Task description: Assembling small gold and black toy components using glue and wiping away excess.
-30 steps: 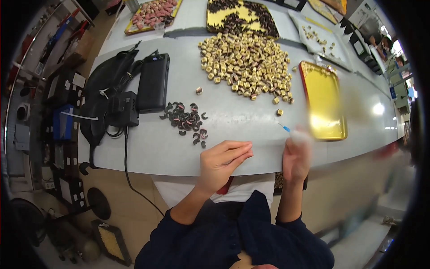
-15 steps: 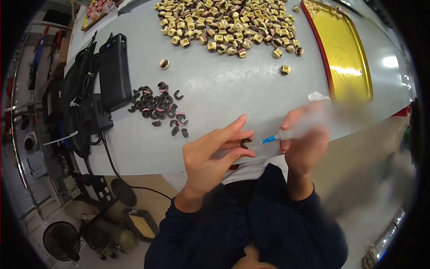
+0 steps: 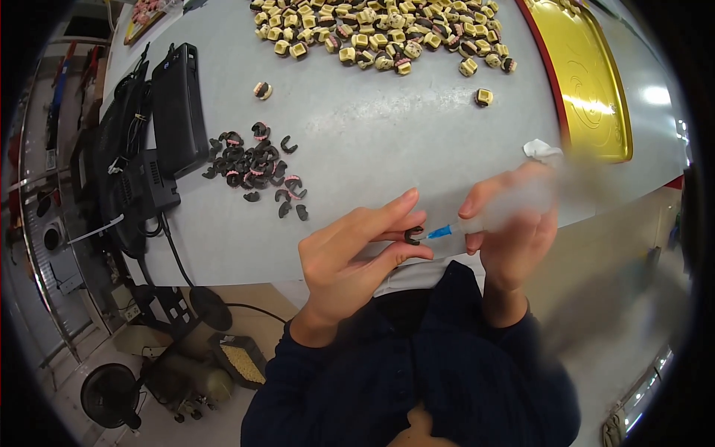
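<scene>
Black crescent (image 3: 409,236), crescent heap (image 3: 258,159), gold tray (image 3: 588,93)

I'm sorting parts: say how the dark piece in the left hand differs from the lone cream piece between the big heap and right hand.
The dark piece is an open curve; the cream piece is squarish. The left hand pinches the dark piece; the cream piece rests on the grey table. The cream piece looks chunkier than the dark piece. Both are small.

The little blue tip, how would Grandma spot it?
Find the near edge of the grey table. There, the right hand holds a blurry whitish tool, aimed at the left hand. The little tip is bright blue, unlike the dark curved piece beside it.
</scene>
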Demonstrator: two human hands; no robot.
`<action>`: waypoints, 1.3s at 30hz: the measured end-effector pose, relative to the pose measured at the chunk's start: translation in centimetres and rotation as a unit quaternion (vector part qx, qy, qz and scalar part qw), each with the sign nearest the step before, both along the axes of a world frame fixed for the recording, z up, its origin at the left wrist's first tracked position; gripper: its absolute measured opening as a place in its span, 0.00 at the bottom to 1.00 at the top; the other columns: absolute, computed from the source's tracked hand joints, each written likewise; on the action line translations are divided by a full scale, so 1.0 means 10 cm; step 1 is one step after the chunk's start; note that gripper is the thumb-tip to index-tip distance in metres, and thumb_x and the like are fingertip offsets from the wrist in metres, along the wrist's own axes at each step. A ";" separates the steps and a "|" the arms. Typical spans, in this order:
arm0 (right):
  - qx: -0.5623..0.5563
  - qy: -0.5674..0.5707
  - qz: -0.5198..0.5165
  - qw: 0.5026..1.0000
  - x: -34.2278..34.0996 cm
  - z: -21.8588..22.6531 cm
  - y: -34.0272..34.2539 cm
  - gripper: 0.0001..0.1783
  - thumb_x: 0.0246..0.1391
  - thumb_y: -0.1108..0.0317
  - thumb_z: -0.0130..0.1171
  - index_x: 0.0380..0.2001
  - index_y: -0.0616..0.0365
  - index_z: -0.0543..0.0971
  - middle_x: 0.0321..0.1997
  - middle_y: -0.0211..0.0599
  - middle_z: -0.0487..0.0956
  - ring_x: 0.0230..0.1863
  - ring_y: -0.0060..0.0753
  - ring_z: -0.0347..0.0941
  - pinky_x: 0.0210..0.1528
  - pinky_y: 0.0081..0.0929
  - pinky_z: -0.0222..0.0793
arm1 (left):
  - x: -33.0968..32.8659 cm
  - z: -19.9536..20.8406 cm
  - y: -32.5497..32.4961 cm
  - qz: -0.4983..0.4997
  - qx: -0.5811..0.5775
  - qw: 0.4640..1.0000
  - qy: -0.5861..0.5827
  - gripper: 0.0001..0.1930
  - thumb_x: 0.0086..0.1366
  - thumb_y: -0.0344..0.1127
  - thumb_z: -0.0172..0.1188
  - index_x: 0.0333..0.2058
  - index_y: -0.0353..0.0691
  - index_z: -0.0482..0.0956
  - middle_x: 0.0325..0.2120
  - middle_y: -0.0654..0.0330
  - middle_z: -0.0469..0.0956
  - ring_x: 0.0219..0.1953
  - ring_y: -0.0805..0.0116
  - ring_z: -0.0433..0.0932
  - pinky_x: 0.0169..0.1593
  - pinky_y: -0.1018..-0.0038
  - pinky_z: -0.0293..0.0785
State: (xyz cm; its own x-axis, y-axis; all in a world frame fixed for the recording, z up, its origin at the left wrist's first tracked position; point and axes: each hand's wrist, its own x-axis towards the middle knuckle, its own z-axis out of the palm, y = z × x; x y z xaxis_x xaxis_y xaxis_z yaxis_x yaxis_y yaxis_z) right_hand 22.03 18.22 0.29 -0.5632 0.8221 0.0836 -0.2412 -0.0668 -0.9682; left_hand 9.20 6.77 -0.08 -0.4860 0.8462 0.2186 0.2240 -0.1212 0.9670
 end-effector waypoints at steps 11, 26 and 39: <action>0.012 -0.002 -0.004 1.000 -0.01 -0.01 0.00 0.27 0.57 0.45 0.48 0.38 0.60 0.58 0.24 0.50 0.77 0.13 0.19 0.64 0.18 0.13 0.61 | 0.01 -0.01 0.00 0.002 0.007 1.000 -0.001 0.26 0.42 0.12 0.64 0.45 0.25 0.73 0.30 0.45 0.79 0.32 0.59 0.81 0.36 0.72 0.80; 0.015 -0.002 -0.014 1.000 0.03 -0.03 0.02 0.27 0.57 0.45 0.47 0.38 0.60 0.57 0.25 0.50 0.77 0.13 0.19 0.64 0.16 0.13 0.61 | 0.00 -0.02 -0.01 0.009 0.005 1.000 0.007 0.29 0.40 0.13 0.67 0.46 0.26 0.72 0.27 0.46 0.80 0.29 0.61 0.81 0.35 0.72 0.80; 0.030 -0.006 -0.017 0.999 0.01 -0.03 0.00 0.26 0.57 0.46 0.47 0.38 0.60 0.57 0.26 0.51 0.77 0.13 0.20 0.66 0.16 0.13 0.62 | 0.01 -0.03 0.01 0.006 0.024 1.000 -0.008 0.37 0.38 0.13 0.66 0.52 0.26 0.66 0.26 0.47 0.79 0.29 0.62 0.80 0.35 0.71 0.80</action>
